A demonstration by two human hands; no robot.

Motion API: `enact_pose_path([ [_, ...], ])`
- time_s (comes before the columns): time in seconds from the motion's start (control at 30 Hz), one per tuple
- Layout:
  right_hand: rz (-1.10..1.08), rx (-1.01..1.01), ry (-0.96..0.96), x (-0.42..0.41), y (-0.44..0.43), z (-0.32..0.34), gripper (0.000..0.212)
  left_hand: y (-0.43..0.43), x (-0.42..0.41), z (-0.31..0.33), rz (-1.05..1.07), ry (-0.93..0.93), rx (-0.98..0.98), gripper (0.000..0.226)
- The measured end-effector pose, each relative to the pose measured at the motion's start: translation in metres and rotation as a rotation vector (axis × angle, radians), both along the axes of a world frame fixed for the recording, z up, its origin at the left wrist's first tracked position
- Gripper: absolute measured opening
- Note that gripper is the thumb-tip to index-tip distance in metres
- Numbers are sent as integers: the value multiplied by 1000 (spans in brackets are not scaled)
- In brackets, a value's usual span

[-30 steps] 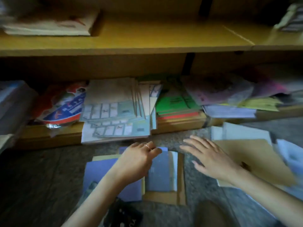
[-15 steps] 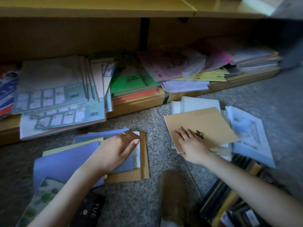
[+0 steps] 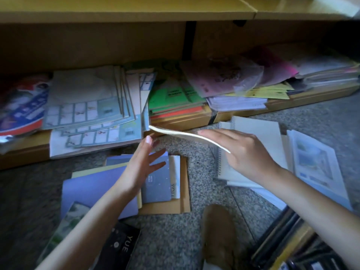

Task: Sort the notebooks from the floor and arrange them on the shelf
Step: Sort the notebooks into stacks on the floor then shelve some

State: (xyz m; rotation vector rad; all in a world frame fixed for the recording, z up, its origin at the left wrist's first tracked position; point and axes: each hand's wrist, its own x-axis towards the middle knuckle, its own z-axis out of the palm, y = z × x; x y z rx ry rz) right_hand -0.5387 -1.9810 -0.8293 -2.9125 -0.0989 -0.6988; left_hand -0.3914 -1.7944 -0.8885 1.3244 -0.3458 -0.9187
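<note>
1. Holding a thin notebook [image 3: 187, 134] above the floor [image 3: 200, 168], the right hand [image 3: 243, 154] has its fingers laid nearly straight along the top cover. The thumb is hidden underneath, so the grip reads as a pinch.
2. The notebook is seen edge-on, cream pages showing. It slopes from the hand up to the left and far, its free end just in front of the bottom shelf [image 3: 185, 121].
3. The left hand [image 3: 142, 166] is raised with fingers spread wide and holds nothing. Its fingertips are just below the notebook's free end; whether they touch it I cannot tell.
4. Under the left hand a pile lies flat on the floor: a large purple notebook [image 3: 93, 191], a dark blue notebook [image 3: 157, 184] and a brown notebook [image 3: 184, 191] at the bottom right.
5. Under the right hand lie white spiral notebooks [image 3: 259, 131], with a pale blue booklet [image 3: 315, 162] just to their right.
6. On the bottom shelf, from left to right, are grid-printed booklets [image 3: 87, 112], green notebooks [image 3: 171, 96], pink sheets [image 3: 218, 78] and yellow sheets [image 3: 272, 92], all lying flat and overlapping.
7. Near the camera are a black book [image 3: 120, 248] marked YUE and a brown slipper [image 3: 218, 230].
</note>
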Motion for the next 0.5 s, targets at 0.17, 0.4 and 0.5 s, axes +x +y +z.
enact_pose_path([
  [0.17,203,69,-142,15,23,-11,39,13,10,8,-72,516,-336,99],
  [0.4,237,-125,-162,9,22,-18,41,31,26,16,-81,429,-280,63],
  [0.5,111,-94,-126,3,15,-29,53,38,33,24,-156,242,-222,70],
])
